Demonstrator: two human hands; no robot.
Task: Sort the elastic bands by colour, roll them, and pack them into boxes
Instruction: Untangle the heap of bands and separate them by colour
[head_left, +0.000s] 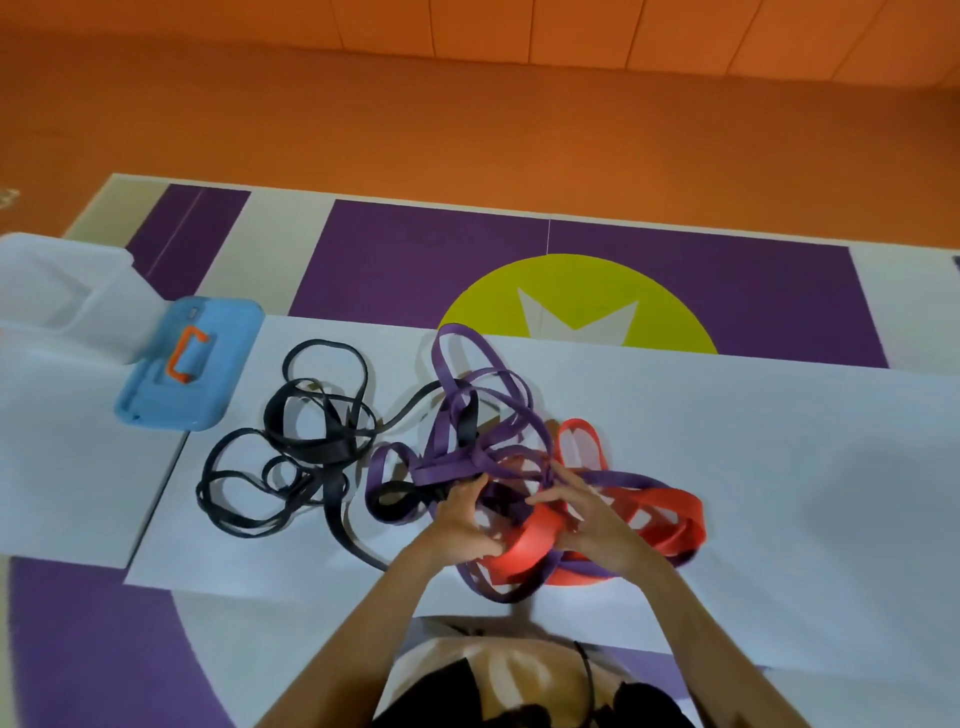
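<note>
A tangle of elastic bands lies on white sheets on the floor. Black bands (291, 457) spread out on the left. Purple bands (467, 415) loop up in the middle, knotted with red bands (660, 514) on the right. Both hands work at the near side of the tangle. My left hand (462, 525) has its fingers curled round a red band (524, 551) near the purple knot. My right hand (592, 514) pinches at the strands where red and purple cross. A clear plastic box (57, 291) stands at the far left.
A blue lid (218, 364) with an orange handle (183, 358) lies beside the clear box. The white sheets (779, 441) cover a purple mat (727, 291) with a yellow circle (483, 296). Orange floor and wall lie beyond. My knees show at the bottom edge.
</note>
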